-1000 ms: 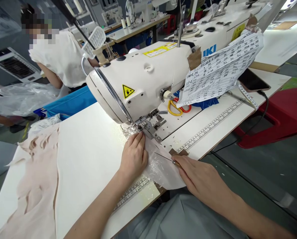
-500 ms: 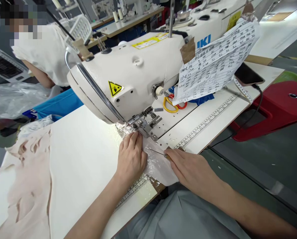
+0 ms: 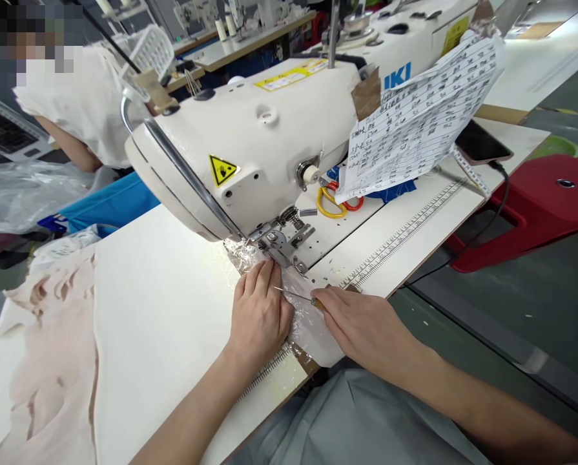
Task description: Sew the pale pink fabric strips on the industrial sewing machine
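Observation:
A pale, thin piece of fabric lies under the needle area of a white sewing machine. My left hand presses on it just in front of the presser foot, fingers bent and close together, hiding part of the cloth. In my right hand is an awl, held near the front of its handle. Its thin metal shaft points left, and the tip reaches the fingers of my left hand. Shiny clear plastic covers the table around the fabric.
Pinkish cut fabric lies along the table's left side. Yellow and red-handled scissors, a handwritten sheet and a phone are to the right. A red stool stands beyond the edge. A co-worker sits at back left.
My left hand has shifted slightly right and down. The awl has moved a little left, so its tip now meets the left fingers. The view has shifted slightly.

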Demonstrator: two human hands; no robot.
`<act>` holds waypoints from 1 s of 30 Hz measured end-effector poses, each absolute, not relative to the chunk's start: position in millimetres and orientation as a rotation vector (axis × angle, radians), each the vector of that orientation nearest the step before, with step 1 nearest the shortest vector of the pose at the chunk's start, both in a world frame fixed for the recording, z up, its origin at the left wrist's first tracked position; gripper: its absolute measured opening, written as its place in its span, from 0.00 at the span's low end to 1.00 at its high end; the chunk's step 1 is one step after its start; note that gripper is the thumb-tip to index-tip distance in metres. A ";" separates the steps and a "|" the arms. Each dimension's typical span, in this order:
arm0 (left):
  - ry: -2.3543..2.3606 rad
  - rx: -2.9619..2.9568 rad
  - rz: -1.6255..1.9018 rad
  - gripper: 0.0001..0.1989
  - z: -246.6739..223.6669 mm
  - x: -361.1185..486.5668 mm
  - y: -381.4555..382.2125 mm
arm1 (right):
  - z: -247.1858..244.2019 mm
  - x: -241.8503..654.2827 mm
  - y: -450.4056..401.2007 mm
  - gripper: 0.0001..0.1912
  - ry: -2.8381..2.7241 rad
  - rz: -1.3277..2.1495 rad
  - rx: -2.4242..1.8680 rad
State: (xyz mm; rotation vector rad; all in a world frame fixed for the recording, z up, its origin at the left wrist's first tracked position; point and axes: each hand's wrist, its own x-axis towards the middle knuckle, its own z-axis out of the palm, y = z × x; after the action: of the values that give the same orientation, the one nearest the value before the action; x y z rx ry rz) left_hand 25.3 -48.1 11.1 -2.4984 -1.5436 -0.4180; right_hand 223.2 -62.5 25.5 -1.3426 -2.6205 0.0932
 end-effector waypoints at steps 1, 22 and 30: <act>-1.547 -2.504 -0.425 0.23 10.5 25.4 -48.6 | 25.5 222.5 -62.2 0.13 -2.618 0.097 -1.336; -1.671 -2.399 -0.329 0.21 13.0 11.2 -29.6 | 23.5 200.5 -51.1 0.12 -2.604 0.229 -1.381; -1.584 -2.422 -0.362 0.19 15.6 10.5 -34.1 | 19.3 206.9 -62.5 0.11 -2.476 0.259 -1.283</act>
State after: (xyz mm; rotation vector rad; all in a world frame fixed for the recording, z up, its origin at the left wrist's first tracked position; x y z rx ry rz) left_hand 10.5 -34.1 15.6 -2.4224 -1.5844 -0.3617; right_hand 206.9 -62.5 19.3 -1.2827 -2.4760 0.2592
